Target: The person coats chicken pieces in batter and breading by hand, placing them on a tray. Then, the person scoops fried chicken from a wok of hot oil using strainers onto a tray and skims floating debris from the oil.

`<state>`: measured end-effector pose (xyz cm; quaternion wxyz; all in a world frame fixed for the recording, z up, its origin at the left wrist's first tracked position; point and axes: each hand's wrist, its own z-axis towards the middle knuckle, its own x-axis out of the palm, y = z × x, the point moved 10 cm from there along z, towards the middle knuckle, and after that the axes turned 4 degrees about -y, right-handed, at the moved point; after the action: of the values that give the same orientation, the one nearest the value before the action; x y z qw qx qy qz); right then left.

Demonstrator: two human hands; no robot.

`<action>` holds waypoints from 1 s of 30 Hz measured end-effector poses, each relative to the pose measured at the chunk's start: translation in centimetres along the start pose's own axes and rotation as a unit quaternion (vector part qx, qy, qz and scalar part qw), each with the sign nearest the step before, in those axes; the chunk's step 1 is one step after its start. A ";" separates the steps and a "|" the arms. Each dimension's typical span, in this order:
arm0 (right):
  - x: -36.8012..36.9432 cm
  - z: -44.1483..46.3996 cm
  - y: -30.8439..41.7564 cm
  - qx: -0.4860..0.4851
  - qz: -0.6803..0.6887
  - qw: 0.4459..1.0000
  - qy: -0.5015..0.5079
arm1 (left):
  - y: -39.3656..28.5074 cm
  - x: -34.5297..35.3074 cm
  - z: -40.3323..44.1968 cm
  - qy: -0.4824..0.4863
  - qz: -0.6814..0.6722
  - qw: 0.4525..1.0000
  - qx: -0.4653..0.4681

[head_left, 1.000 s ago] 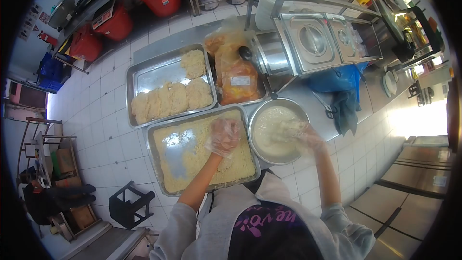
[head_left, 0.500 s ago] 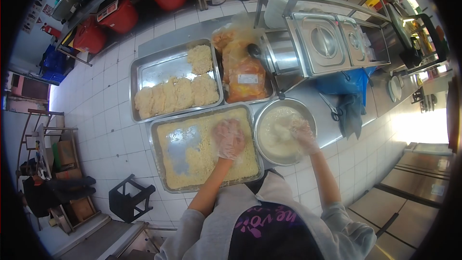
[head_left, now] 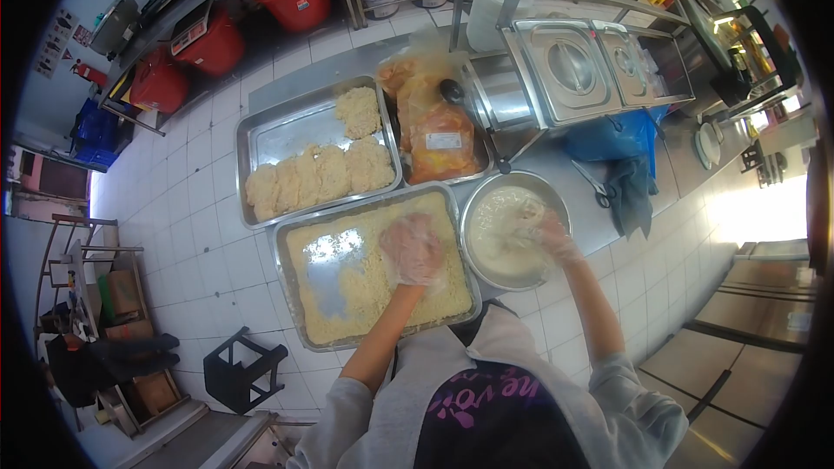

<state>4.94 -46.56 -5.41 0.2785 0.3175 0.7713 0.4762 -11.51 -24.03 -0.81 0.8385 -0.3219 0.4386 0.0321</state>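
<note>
My left hand [head_left: 412, 250], in a clear plastic glove, lies over the tray of pale breadcrumbs [head_left: 434, 309] with its fingers stretched out and its back up. What is under the palm is hidden. My right hand [head_left: 549, 234], gloved too, reaches into the round metal bowl [head_left: 474, 268] of whitish batter [head_left: 493, 234]. Its fingers are curled at the batter's surface, and batter coats whatever is between them. Behind the crumb tray stands a metal tray [head_left: 278, 133] with several breaded pieces [head_left: 326, 172] in it.
A bag of orange marinated meat [head_left: 441, 143] lies in a pan behind the bowl. Lidded steel containers [head_left: 570, 68] stand at the back right. Scissors [head_left: 601, 195] and a dark cloth [head_left: 630, 195] lie right of the bowl. A black stool [head_left: 243, 369] stands on the floor at left.
My right hand has shifted slightly up within the bowl, and the pale lump at its fingers shows less clearly. My left hand stays over the crumbs, its fingers a little flatter.
</note>
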 end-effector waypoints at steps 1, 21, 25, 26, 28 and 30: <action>0.0 0.1 0.0 0.001 -0.001 1.000 0.000 | 0.4 0.2 -0.1 0.000 -0.001 1.000 -0.001; -2.4 0.8 -0.6 -0.177 -0.366 0.910 -0.076 | 1.4 -1.4 -3.3 -0.028 0.006 0.999 0.040; -1.9 0.8 -1.2 -0.193 -0.432 0.878 -0.075 | 1.4 -1.8 -3.2 -0.022 0.034 0.999 0.024; -2.5 0.2 -0.5 -0.053 -0.178 0.978 -0.097 | 1.3 -1.6 -3.1 -0.013 0.046 0.999 0.026; -2.1 -1.1 -1.1 0.088 0.095 0.986 -0.109 | 1.7 -1.0 -3.0 -0.006 0.059 0.998 0.030; 0.3 -1.5 1.2 0.013 0.167 0.985 0.037 | 5.0 1.2 -2.8 0.042 -0.106 0.988 -0.101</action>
<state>3.89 -46.77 -3.80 0.1622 0.4276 0.7235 0.5171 -14.48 -21.93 -5.42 0.7814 -0.4504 0.4311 -0.0261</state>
